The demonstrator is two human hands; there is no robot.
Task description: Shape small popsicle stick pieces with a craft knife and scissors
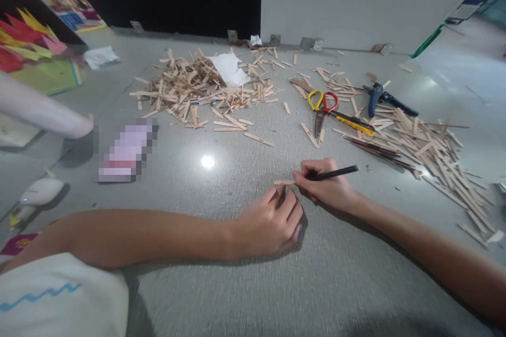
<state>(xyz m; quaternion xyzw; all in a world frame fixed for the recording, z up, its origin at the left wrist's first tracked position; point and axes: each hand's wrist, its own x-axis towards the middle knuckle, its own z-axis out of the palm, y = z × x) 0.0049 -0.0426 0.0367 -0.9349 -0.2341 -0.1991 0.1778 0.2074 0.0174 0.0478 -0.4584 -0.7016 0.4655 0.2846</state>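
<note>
A short wooden stick (283,182) lies on the grey table (221,295) in front of me. My left hand (272,221) rests beside it with fingers curled, the fingertips against the stick's near edge. My right hand (324,184) is closed round a black pen (338,173), whose back end points right. The pen's tip is hidden behind my right fingers, which are at the stick's right end.
Piles of wooden sticks lie at the back (177,87) and right (438,152). Near them are red-and-yellow scissors (319,110), a yellow cutter (356,125) and a dark blue tool (375,99). A blurred-out phone (128,150) and another person's arm (43,108) are left.
</note>
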